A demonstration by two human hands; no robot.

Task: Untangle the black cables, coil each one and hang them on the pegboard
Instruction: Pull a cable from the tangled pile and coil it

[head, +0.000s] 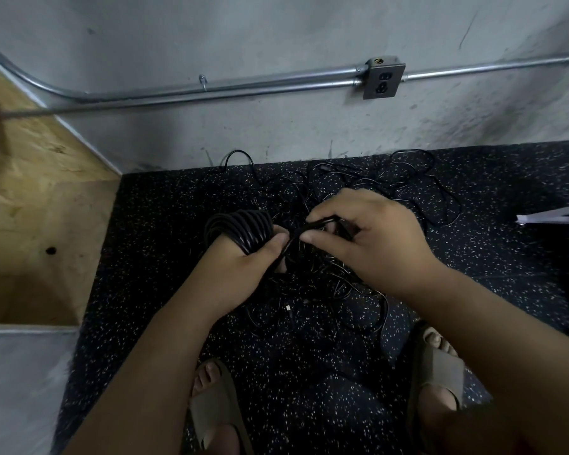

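Mid-coil: winding one black cable off the floor tangle.

Head view, centre of frame: coil [243, 228] of black cable looped round the left hand [240, 267], fingers curled through the loops, thumb pressed onto the strand leaving them; just right of it, right hand [375, 244] with thumb and forefinger pinched together on that same strand, other fingers curled loosely above; behind and below both hands, tangle of black cables [391, 188] spread over the speckled floor [165, 257] up to the wall foot; pale connector [288, 308] lower centre; grey outlet box [383, 81] upper right; plywood panel [30, 192] at left; no pegboard in sight. Best done, probably, by feeding slack gently rather than tugging, so knots do not tighten; matching each new loop to the rest; clamping the thumb firmly against the coil springing open.
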